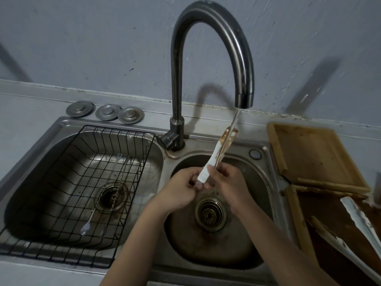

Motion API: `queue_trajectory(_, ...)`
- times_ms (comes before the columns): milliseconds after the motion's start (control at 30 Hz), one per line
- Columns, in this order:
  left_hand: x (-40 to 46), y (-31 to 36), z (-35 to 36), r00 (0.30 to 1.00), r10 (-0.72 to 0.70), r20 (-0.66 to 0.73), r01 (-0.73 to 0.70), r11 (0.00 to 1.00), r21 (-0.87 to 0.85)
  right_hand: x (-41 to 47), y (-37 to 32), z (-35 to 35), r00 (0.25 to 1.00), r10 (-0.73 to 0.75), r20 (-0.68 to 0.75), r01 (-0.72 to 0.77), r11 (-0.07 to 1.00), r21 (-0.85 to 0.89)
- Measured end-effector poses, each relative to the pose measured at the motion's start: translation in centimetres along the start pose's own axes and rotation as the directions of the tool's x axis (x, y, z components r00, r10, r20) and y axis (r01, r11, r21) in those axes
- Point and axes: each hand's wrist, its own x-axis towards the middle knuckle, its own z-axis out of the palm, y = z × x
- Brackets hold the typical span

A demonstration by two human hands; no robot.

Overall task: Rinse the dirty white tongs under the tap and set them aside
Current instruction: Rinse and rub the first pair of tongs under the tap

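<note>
The white tongs (216,153) stand almost upright over the right sink basin (257,203), their brown-stained tips up under the tap's spout (244,98). Water runs from the spout onto the tips. My right hand (231,182) grips the lower part of the tongs with thumb and fingers. My left hand (181,188) pinches the bottom end of the tongs from the left. The lowest end of the tongs is hidden between my fingers.
A black wire rack (61,203) sits in the left basin with two long forks (111,182) in it. Three metal drain plugs (107,112) lie behind it. Dirty wooden boards (309,153) and another stained white utensil (362,221) lie on the right counter.
</note>
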Motion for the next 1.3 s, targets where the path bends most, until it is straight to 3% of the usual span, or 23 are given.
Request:
queue_trajectory(133,0.3,0.2,0.2,0.998,-0.059,-0.027,0.058,0.998,-0.030,-0.3,-0.2,-0.3,0.996,0.057,0.064,-0.058,0.998,0.019)
queue_trajectory(267,0.6,0.5,0.5,0.996,-0.091,-0.016,0.089,0.991,-0.098,-0.2,-0.6,-0.3,0.997,0.062,-0.050,-0.054,0.988,0.145)
queue_trajectory(367,0.8,0.5,0.5,0.994,-0.101,-0.047,0.096,0.991,-0.093,-0.5,-0.9,-0.5,0.999,0.040,-0.019,-0.037,0.986,0.162)
queue_trajectory(533,0.7,0.2,0.8,0.992,-0.044,-0.122,0.053,0.996,0.072,-1.2,-0.2,-0.5,0.998,0.068,-0.001,-0.068,0.998,-0.012)
queue_trajectory(600,0.9,-0.2,0.7,0.979,-0.033,-0.201,0.061,0.989,0.136,-1.6,0.1,-0.6,0.999,-0.036,-0.014,0.032,0.974,-0.226)
queue_trajectory(633,0.9,-0.5,0.5,0.969,-0.021,-0.245,0.066,0.982,0.177,-2.0,0.2,-0.7,0.988,-0.153,0.002,0.142,0.912,-0.385)
queue_trajectory(700,0.8,-1.3,0.0,0.945,0.029,-0.327,0.070,0.955,0.287,-2.7,0.5,-1.3,0.899,-0.430,0.082,0.360,0.622,-0.696)
queue_trajectory(767,0.2,-2.0,-0.5,0.909,0.112,-0.402,0.065,0.913,0.402,-3.1,0.7,-1.8,0.809,-0.559,0.185,0.447,0.379,-0.811)
queue_trajectory(900,-0.8,-2.6,-1.1,0.846,0.209,-0.491,0.106,0.836,0.538,-3.4,0.6,-1.4,0.761,-0.561,0.326,0.534,0.256,-0.806)
queue_trajectory(1000,-0.9,-2.1,-1.0,0.859,0.254,-0.445,0.094,0.775,0.625,-3.3,0.8,-0.4,0.745,-0.487,0.455,0.601,0.195,-0.775)
queue_trajectory(1133,-1.1,-1.9,-0.8,0.861,0.292,-0.417,0.070,0.743,0.666,-2.4,1.3,-0.6,0.768,-0.465,0.441,0.571,0.184,-0.800)
queue_trajectory(1300,-1.4,-2.8,-0.9,0.877,0.270,-0.398,0.077,0.739,0.669,-0.4,1.8,-3.0,0.927,-0.328,0.181,0.294,0.340,-0.893)
